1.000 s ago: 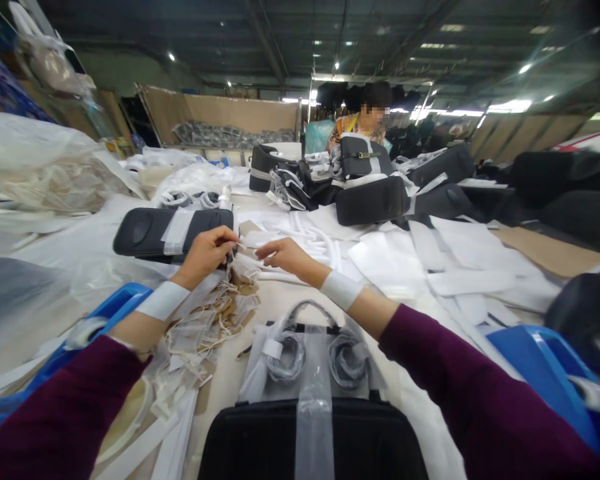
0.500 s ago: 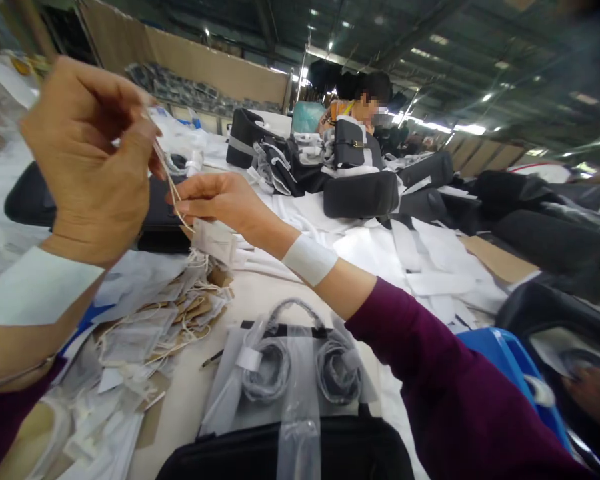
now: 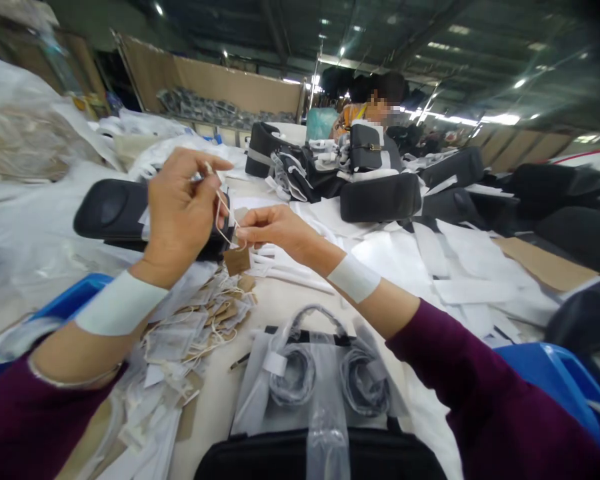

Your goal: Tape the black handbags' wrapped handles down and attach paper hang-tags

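Note:
My left hand (image 3: 183, 200) pinches the upper end of a white looped string (image 3: 224, 212). Just right of it and slightly lower, my right hand (image 3: 277, 232) is closed on the same string near its lower end. A small brown hang tag (image 3: 238, 261) dangles from the string below my fingers. Under the hands lies a tangled pile of stringed tags (image 3: 215, 320), some brown, some in clear wrapping. Close to me stands a black bag (image 3: 325, 453) with plastic-wrapped coiled straps and a wrapped top handle (image 3: 316, 312).
A black case (image 3: 107, 210) lies behind my left hand. Several black bags (image 3: 380, 198) are heaped further back, with a person behind them. White sheets (image 3: 465, 257) and brown card (image 3: 545, 263) cover the right side. A blue bin (image 3: 545, 373) sits at the right.
Both hands appear lower and further right in view, partly because the whole view has shifted right. The tag now hangs with its brown face showing, and the string loop is spread more between my hands.

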Motion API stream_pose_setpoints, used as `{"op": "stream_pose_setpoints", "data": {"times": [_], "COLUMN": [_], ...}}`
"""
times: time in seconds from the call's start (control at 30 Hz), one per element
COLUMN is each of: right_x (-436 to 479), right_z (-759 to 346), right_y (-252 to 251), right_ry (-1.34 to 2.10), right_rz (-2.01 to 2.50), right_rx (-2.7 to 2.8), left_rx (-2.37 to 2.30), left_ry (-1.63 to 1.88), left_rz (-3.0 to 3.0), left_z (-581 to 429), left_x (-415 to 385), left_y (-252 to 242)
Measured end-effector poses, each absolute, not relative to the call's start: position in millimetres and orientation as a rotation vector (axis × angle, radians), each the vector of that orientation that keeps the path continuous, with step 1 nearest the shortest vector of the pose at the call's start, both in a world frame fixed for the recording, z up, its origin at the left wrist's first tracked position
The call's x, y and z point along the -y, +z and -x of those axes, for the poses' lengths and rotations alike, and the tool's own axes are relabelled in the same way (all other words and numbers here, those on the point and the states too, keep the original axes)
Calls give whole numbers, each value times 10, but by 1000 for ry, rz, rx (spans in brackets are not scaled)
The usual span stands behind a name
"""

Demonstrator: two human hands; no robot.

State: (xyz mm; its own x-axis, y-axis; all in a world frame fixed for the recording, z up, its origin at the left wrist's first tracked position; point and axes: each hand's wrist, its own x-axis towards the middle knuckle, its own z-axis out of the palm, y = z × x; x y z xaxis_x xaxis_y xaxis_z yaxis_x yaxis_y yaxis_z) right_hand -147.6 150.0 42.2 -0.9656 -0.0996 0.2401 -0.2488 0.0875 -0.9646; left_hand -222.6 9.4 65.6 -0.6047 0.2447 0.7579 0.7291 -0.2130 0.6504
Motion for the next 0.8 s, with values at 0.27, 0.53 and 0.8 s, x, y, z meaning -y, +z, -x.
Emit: {"op": "stream_pose_setpoints", "data": {"times": [0.27, 0.53, 0.8], "right_x": [-1471, -1716, -2418], "right_z": [1119, 617, 143], "right_y": [258, 215, 361], "right_ry": [2347, 2438, 1780], "right_rz": [-357, -36, 374], "right_rx": [1807, 1635, 1933], "left_rx": [1819, 1626, 2631], "left_ry": [-2186, -2686, -1290], "left_rz": [1244, 1087, 1339], "left_z": [1817, 1597, 1052], "left_x": [-183, -315, -469], "left_y": [768, 736, 147]}}
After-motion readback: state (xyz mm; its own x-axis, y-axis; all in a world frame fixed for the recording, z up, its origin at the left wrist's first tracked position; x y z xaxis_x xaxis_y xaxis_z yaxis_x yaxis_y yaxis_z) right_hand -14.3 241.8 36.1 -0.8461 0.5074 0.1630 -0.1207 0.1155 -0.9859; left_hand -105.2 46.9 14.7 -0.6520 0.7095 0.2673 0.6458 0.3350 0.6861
